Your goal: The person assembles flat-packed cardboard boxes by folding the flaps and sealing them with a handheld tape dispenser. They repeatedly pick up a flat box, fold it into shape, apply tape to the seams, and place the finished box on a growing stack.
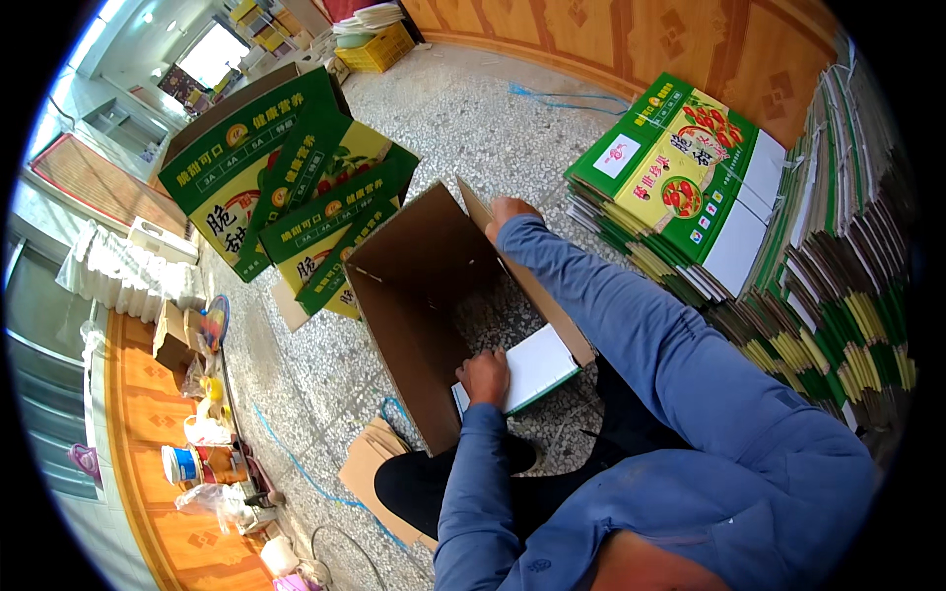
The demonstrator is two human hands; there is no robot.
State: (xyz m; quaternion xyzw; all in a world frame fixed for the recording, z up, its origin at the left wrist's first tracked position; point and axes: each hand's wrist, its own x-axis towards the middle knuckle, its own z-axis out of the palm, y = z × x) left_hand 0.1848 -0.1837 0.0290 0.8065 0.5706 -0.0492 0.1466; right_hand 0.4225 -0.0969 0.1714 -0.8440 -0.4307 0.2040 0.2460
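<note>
Left to right: we had green cartons [330,234] clustered just beside the work, contact unclear. Brown cardboard sheets [367,463] lay on the floor [463,108] near the open carton [419,286], which sat mid-view in front of us, floor showing through it. Our left hand [485,377] rested, fingers bent, on the white flap [542,364] at its near end; we couldn't tell pressing from pinching. Our right hand [510,214] was closed over the right wall's far top edge. We read the step as folding that flap in; the next move called for a steady wall and a square flap. Floor ran beyond the carton's far edge; at far right, the stack of flat cartons [680,177] limited swing for our right sleeve [670,340].
</note>
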